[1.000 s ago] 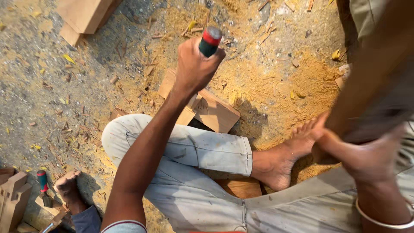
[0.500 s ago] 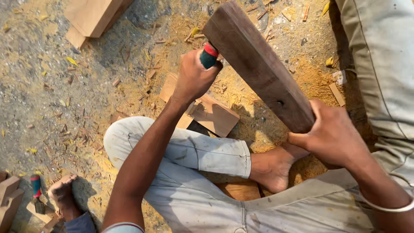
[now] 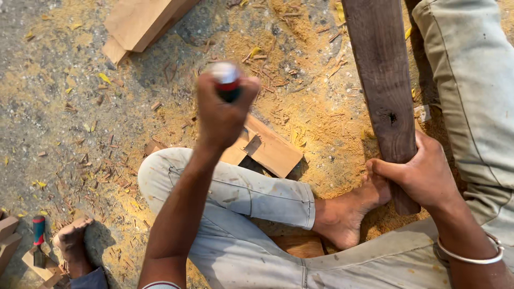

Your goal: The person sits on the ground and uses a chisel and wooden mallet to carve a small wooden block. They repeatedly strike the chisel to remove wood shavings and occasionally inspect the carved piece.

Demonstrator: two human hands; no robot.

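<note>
My left hand [image 3: 220,113] is raised in a fist around a tool handle [image 3: 226,80] with a red band, a dark grip and a pale end; the working end is hidden. Below it a light wooden block [image 3: 270,150] lies on the sawdust beside my bent knee. My right hand [image 3: 415,176] grips the lower end of a long dark wooden plank [image 3: 381,80] that stands nearly upright and runs out of the top of the view. My bare foot [image 3: 348,211] rests just left of that hand, against the plank's base.
Sawdust and wood chips cover the gritty ground [image 3: 64,107]. A stack of light timber pieces [image 3: 142,24] lies at the top left. At the bottom left another person's foot [image 3: 72,243] sits by a red-handled tool [image 3: 38,231] and small wood offcuts [image 3: 8,235].
The dark plank has swung from a slant to nearly upright and shifted right with my right hand. My left hand with the handle has lifted and turned toward the camera.
</note>
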